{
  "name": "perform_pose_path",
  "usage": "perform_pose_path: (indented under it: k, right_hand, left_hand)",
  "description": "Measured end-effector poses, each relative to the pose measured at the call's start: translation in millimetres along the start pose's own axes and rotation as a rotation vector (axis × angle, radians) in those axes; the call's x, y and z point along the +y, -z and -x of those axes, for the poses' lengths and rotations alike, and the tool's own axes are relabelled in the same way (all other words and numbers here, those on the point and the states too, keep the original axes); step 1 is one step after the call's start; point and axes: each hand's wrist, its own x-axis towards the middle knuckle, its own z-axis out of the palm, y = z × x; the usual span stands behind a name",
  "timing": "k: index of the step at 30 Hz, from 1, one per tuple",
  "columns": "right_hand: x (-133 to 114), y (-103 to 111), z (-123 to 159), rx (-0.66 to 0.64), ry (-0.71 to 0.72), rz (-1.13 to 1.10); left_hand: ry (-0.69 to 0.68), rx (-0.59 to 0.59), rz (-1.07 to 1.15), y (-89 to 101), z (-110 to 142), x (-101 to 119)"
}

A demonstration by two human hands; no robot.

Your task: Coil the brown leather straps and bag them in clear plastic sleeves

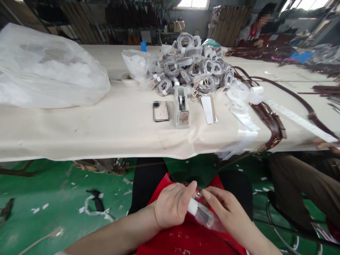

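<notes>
Over my lap, my left hand (172, 203) is closed, its thumb pointing up and its fingers curled out of sight. What its palm holds is hidden. My right hand (225, 209) pinches a small shiny metal fitting (198, 194) between thumb and fingertips, right beside the left thumb. Between and below the hands, a clear bottle-like plastic piece (205, 216) with a white end (193, 206) lies tilted, partly covered by the right hand. Under both hands is a red apron (170, 238).
On the cream-covered table (66, 131) stand a tape dispenser (182, 109), a heap of wrapped coiled straps (193, 65), white cards (209, 109), brown leather straps (271, 124) and a big plastic bag (53, 71). A co-worker's leg (292, 191) is at right.
</notes>
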Motion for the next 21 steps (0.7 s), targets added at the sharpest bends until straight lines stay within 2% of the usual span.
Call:
perform_pose_path:
  k: [2,6,10,14,17,19,20,21]
  right_hand:
    - [4.6,-6.6,-4.5,-0.013,-0.012,0.017]
    - [15.5,-16.5,-11.9,0.057,-0.030,-0.035]
    - [16.5,-14.8,-14.8,0.129,0.064,0.064]
    - [21.2,-21.0,-14.7,0.095,0.063,0.172]
    - [32.8,-23.9,-18.1,0.062,0.055,0.200]
    - [38.1,-2.6,-26.7,0.026,0.092,0.304]
    - [37.2,19.5,-32.2,0.043,0.123,0.406]
    - [32.8,49.3,-37.2,-0.020,0.136,0.509]
  left_hand:
    - [0.010,-0.039,-0.009,-0.3,-0.2,0.3]
    - [-0.028,-0.113,-0.030,-0.3,0.2,2.0]
    - [-0.014,-0.214,-0.056,-1.2,0.8,3.6]
    - [-0.002,-0.415,-0.023,-8.0,4.3,6.1]
    - [0.037,-0.636,0.024,-17.4,5.2,7.7]
    - [0.142,-0.784,0.103,-24.7,2.1,6.1]
    - [0.261,-0.839,0.157,-28.1,-0.8,4.1]
    - [0.288,-0.830,0.160,-31.0,-4.4,1.6]
